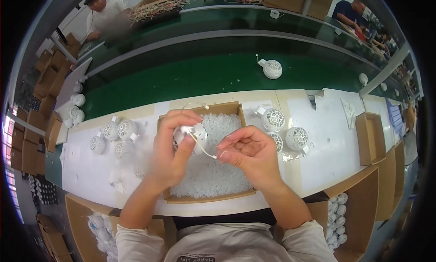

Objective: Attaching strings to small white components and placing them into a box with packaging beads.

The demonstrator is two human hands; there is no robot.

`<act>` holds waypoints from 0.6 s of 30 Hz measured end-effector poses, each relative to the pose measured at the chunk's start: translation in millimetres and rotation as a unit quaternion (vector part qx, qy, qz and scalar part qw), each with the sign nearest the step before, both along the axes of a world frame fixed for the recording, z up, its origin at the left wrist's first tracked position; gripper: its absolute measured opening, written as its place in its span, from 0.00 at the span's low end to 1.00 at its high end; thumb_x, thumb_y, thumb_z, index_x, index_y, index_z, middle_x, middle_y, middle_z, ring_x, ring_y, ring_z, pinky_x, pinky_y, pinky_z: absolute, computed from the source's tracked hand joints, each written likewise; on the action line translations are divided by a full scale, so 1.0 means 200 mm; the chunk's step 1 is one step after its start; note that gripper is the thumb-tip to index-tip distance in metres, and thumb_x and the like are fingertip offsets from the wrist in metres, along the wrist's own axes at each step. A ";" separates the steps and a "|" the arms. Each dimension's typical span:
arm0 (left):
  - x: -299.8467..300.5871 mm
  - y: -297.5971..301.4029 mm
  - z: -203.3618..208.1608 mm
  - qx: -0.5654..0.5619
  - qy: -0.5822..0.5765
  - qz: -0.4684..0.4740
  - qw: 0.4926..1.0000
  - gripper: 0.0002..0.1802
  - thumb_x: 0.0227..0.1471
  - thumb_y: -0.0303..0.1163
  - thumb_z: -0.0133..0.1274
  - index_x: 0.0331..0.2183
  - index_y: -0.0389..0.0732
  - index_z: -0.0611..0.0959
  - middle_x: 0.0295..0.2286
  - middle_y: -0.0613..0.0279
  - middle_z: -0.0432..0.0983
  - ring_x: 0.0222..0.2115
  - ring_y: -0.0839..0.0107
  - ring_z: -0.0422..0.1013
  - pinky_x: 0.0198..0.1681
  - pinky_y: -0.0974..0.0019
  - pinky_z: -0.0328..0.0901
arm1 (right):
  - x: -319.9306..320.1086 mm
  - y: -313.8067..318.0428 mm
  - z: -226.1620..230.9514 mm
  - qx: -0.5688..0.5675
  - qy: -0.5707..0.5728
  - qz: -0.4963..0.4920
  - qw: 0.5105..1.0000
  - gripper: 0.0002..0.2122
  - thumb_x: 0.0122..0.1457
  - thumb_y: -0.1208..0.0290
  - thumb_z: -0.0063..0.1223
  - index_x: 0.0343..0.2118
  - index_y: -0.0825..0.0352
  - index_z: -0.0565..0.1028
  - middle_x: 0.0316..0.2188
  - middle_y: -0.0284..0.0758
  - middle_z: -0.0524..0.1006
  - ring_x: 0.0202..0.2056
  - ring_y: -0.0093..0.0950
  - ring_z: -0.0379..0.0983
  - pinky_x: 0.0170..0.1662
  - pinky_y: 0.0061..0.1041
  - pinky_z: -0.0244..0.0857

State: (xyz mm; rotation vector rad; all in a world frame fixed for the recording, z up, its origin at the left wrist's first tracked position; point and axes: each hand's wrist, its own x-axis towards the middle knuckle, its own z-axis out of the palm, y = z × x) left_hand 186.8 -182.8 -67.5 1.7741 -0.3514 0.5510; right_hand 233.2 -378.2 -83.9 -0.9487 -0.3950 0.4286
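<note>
The left hand [170, 148] is closed around a white perforated ball housing [191, 136], thumb and fingers wrapped over its top and side, holding it above the cardboard box [209, 198]. The right hand [247, 153] is pinched shut on the free end of a thin white cord [203, 148] that runs from the housing to the fingertips [223, 156]. The two hands sit close together, joined only by the cord.

The box below holds a bed of small clear rings [209, 176]. It rests on a white work surface [318, 162]. Finished-looking housings stand in a cluster to the left [120, 130] and a second cluster to the right [284, 128]. Beyond runs a green conveyor belt [190, 80] carrying one housing [271, 68]. Another person [106, 14] works across the belt.

Risk assessment: the cord is fine and gripped only at its tip; a slip would likely drop it among the rings. Excess pull could strain it where it leaves the housing. The left thumb partly hides that exit point, so misrouting may go unnoticed.
</note>
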 end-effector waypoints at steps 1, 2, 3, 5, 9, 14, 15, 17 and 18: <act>-0.01 -0.01 -0.02 0.070 -0.043 0.037 0.996 0.12 0.59 0.26 0.47 0.46 0.39 0.72 0.44 0.53 0.71 0.46 0.62 0.68 0.53 0.60 0.62 | -0.01 0.02 -0.01 0.008 0.005 0.019 1.000 0.14 0.52 0.89 0.60 0.41 0.72 0.72 0.37 0.42 0.78 0.39 0.31 0.79 0.44 0.30 0.76; -0.02 -0.01 -0.04 0.060 -0.042 0.037 0.997 0.12 0.59 0.26 0.47 0.46 0.39 0.72 0.44 0.53 0.71 0.46 0.62 0.68 0.53 0.60 0.62 | -0.01 0.04 -0.03 0.016 0.010 0.038 0.999 0.15 0.51 0.90 0.61 0.41 0.72 0.72 0.36 0.42 0.78 0.39 0.31 0.79 0.44 0.30 0.76; -0.02 0.00 -0.05 0.068 -0.048 0.042 0.996 0.13 0.58 0.26 0.48 0.46 0.39 0.72 0.44 0.52 0.71 0.46 0.60 0.69 0.53 0.59 0.62 | -0.02 0.05 -0.03 0.025 0.016 0.057 0.998 0.15 0.50 0.90 0.61 0.40 0.72 0.72 0.36 0.42 0.78 0.39 0.31 0.79 0.44 0.30 0.76; -0.02 0.02 -0.08 0.086 -0.058 0.055 0.993 0.13 0.57 0.25 0.50 0.45 0.38 0.72 0.43 0.51 0.71 0.46 0.58 0.69 0.53 0.58 0.62 | -0.03 0.05 -0.04 0.024 0.021 0.069 0.997 0.16 0.50 0.91 0.61 0.41 0.71 0.72 0.36 0.42 0.78 0.39 0.31 0.79 0.44 0.30 0.76; -0.02 0.03 -0.09 0.077 -0.064 0.065 0.993 0.14 0.55 0.23 0.51 0.45 0.39 0.74 0.44 0.51 0.71 0.45 0.57 0.69 0.50 0.59 0.64 | -0.03 0.07 -0.06 0.034 0.017 0.088 0.995 0.17 0.49 0.91 0.61 0.41 0.71 0.72 0.37 0.42 0.78 0.39 0.31 0.78 0.44 0.31 0.76; -0.05 0.01 -0.07 0.092 -0.050 0.086 0.991 0.17 0.51 0.20 0.55 0.44 0.40 0.76 0.43 0.52 0.72 0.43 0.58 0.71 0.46 0.61 0.67 | -0.04 0.07 -0.06 0.033 -0.001 0.066 0.997 0.18 0.49 0.92 0.61 0.41 0.70 0.71 0.37 0.41 0.77 0.40 0.31 0.77 0.45 0.32 0.77; -0.04 0.01 -0.07 0.112 -0.063 0.109 0.986 0.17 0.50 0.20 0.56 0.44 0.40 0.77 0.42 0.53 0.72 0.42 0.58 0.71 0.45 0.61 0.68 | -0.04 0.07 -0.06 0.036 0.004 0.060 0.998 0.18 0.48 0.92 0.61 0.41 0.70 0.71 0.37 0.41 0.77 0.40 0.30 0.77 0.45 0.32 0.77; -0.03 0.01 -0.06 0.154 -0.088 0.154 0.972 0.19 0.47 0.19 0.58 0.43 0.41 0.79 0.40 0.54 0.73 0.41 0.59 0.72 0.43 0.62 0.69 | -0.04 0.07 -0.06 0.033 0.006 0.059 0.998 0.18 0.48 0.92 0.61 0.42 0.71 0.71 0.37 0.40 0.76 0.41 0.30 0.77 0.45 0.32 0.77; -0.02 0.01 -0.06 0.153 -0.087 0.152 0.972 0.19 0.47 0.19 0.58 0.43 0.41 0.79 0.40 0.54 0.73 0.41 0.59 0.72 0.43 0.62 0.69 | -0.03 0.07 -0.07 0.030 0.007 0.059 0.998 0.18 0.48 0.92 0.61 0.42 0.71 0.71 0.37 0.40 0.76 0.41 0.30 0.77 0.45 0.32 0.77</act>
